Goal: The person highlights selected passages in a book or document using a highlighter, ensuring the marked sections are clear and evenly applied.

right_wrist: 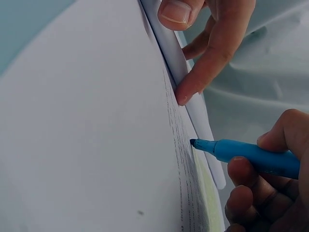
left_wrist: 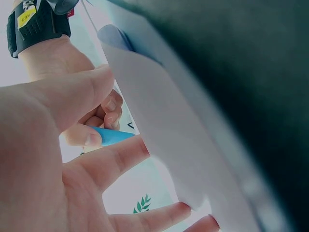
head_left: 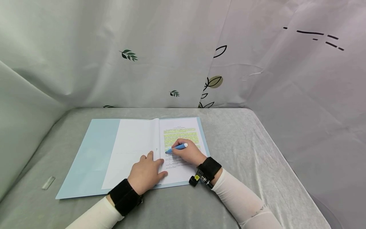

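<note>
My right hand (head_left: 189, 153) pinches a blue marker (head_left: 180, 147) with a white end. In the right wrist view the dark tip of the marker (right_wrist: 256, 157) meets the printed page at the start of a text line. That page (head_left: 183, 173) has lines of print, the upper ones covered with yellow highlighting (head_left: 180, 133). My left hand (head_left: 145, 173) lies with fingers spread on the inner part of the blank left page (head_left: 132, 136), its thumb and forefinger reaching the fold. Both pages belong to an open light blue folder (head_left: 83, 165).
The folder lies on a grey cloth-covered table (head_left: 237, 143). A small clear strip (head_left: 48, 183) sits left of it. Pale curtains (head_left: 160, 41) with leaf prints hang behind and beside the table. A black wrist strap (head_left: 209, 168) with a small camera is on the right wrist.
</note>
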Tool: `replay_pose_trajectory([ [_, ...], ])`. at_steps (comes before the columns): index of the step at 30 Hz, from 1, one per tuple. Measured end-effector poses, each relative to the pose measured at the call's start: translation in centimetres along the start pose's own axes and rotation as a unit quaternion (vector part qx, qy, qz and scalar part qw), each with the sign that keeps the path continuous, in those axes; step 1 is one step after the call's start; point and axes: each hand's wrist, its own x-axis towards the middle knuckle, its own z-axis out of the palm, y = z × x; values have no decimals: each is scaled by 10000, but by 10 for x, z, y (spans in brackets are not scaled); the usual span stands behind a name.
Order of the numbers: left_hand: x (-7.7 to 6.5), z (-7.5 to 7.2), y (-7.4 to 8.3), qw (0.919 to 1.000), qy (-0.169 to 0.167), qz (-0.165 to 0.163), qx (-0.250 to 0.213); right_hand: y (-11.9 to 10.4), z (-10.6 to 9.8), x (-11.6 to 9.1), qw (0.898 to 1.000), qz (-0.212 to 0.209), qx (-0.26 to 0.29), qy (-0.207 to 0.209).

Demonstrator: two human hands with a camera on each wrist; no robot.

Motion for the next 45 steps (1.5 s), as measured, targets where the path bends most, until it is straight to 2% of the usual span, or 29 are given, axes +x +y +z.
replay_pose_trajectory([
  [27, -2, -1, -1, 10000, -67, -31, -3, 1, -7, -3, 9999, 144, 2, 92],
  [45, -2, -2, -1, 10000, -90, -41, 12, 4, -14, -3, 9999, 124, 79, 13],
])
